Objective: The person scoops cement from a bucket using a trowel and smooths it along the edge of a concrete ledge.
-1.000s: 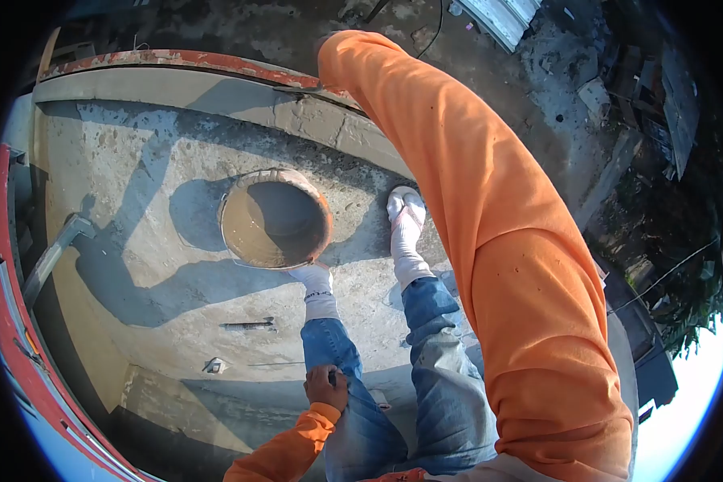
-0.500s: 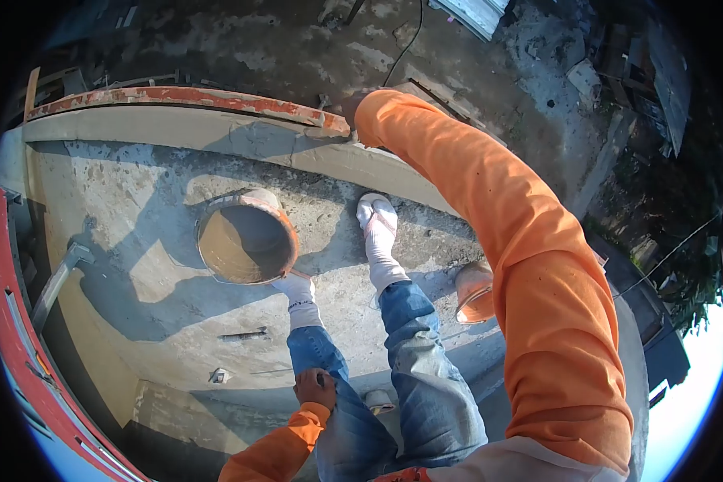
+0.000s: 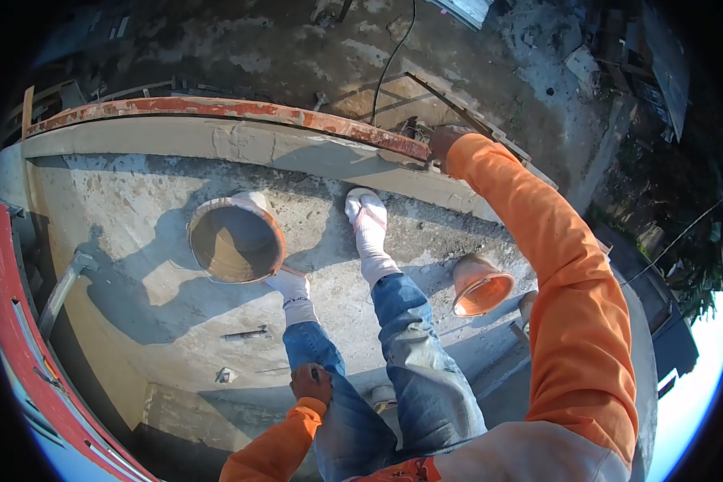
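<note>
At the top of the plastered ledge [image 3: 241, 140], my right hand [image 3: 448, 145] is at the visible right end of a long, worn red board [image 3: 297, 116]. Its fingers look curled, but what they grip is hidden by the hand and its orange sleeve. My left hand [image 3: 312, 382] rests on my jeans near the knee, fingers curled; a small dark spot shows at it, too unclear to name. Between the ledge and my legs stands a bucket [image 3: 280, 251] with grey-brown mortar [image 3: 225, 251] inside, close to one foot.
A smaller orange bucket [image 3: 486, 291] lies tilted right of my legs. A narrow tool [image 3: 245, 333] and a small pale lump [image 3: 226, 375] lie on the concrete floor. At left are a metal brace [image 3: 63, 291] and red framing [image 3: 26, 337]. Ground lies far below, beyond the ledge.
My right hand has moved right along the ledge, uncovering more of the red board and the small orange bucket. My left hand stays on my leg.
</note>
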Demonstrator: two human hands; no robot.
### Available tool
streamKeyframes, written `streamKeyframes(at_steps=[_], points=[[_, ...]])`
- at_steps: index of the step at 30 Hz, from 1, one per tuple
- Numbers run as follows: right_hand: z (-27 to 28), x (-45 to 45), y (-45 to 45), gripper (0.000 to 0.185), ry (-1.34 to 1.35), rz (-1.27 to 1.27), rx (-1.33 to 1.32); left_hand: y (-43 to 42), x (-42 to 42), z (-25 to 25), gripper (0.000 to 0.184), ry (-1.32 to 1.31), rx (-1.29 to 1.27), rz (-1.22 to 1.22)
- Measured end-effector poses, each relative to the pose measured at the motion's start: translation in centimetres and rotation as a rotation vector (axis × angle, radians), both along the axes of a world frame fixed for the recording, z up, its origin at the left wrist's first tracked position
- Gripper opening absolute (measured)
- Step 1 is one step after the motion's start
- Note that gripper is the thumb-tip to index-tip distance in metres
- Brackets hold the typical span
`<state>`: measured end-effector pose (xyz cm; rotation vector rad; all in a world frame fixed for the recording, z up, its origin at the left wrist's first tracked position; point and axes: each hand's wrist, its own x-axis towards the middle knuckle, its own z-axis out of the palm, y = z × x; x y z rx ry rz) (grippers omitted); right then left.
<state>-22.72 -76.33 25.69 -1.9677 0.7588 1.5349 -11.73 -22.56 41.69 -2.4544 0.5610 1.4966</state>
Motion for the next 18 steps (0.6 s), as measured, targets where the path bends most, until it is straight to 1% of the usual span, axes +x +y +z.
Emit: streamKeyframes(at_steps=[1, 3, 5, 6, 7, 8, 9, 11, 13, 14, 15, 17, 18], points=[[-0.8, -2.0, 0.1, 0.037, 0.007, -0.026, 0.002, -0.2, -0.1, 0.1, 0.014, -0.007, -0.005, 0.012], [3.7, -3.2, 0.2, 0.037, -0.071, -0.096, 0.012, 0.0, -0.4, 0.5, 0.015, -0.012, -0.04, 0.054], [7.4, -3.8, 1.3, 0.042, -0.258, -0.182, 0.004, 0.4, -0.6, 1.4, 0.015, -0.03, -0.062, 0.101], [8.7, -3.3, 2.6, 0.042, -0.277, -0.164, 0.027, 0.4, -0.8, 1.8, 0.016, -0.026, -0.13, 0.086], [9.8, -2.6, 3.9, 0.041, -0.4, -0.229, 0.024, 0.2, -0.9, 2.1, 0.017, -0.029, -0.2, 0.071], [10.3, -1.6, 5.1, 0.04, -0.524, -0.296, 0.026, -0.9, -0.7, 3.1, 0.025, 0.044, -0.106, 0.05], [10.5, 0.0, 6.7, 0.04, -0.545, -0.278, 0.061, -1.4, -1.2, 4.2, 0.025, 0.017, -0.081, 0.075], [10.4, 4.5, 10.3, 0.041, -0.655, -0.465, 0.349, -2.3, -2.4, 5.0, 0.034, 0.08, 0.03, -0.027], [7.5, 8.2, 14.8, 0.041, -0.719, -0.337, 0.433, -1.1, -4.4, 4.6, 0.042, 0.13, 0.068, -0.001], [6.9, 11.3, 16.6, 0.04, -0.632, -0.233, 0.393, -0.5, -5.1, 4.1, 0.043, 0.074, 0.015, -0.122], [6.5, 14.2, 18.6, 0.038, -0.533, -0.138, 0.346, -0.3, -5.1, 3.3, 0.043, 0.044, 0.001, -0.115], [3.9, 18.4, 22.3, 0.032, -0.485, -0.105, 0.195, 0.7, -5.4, 2.8, 0.04, 0.044, -0.049, -0.063], [3.0, 20.1, 23.8, 0.026, -0.453, -0.056, 0.128, 1.3, -5.4, 2.7, 0.04, 0.04, -0.049, -0.05]])
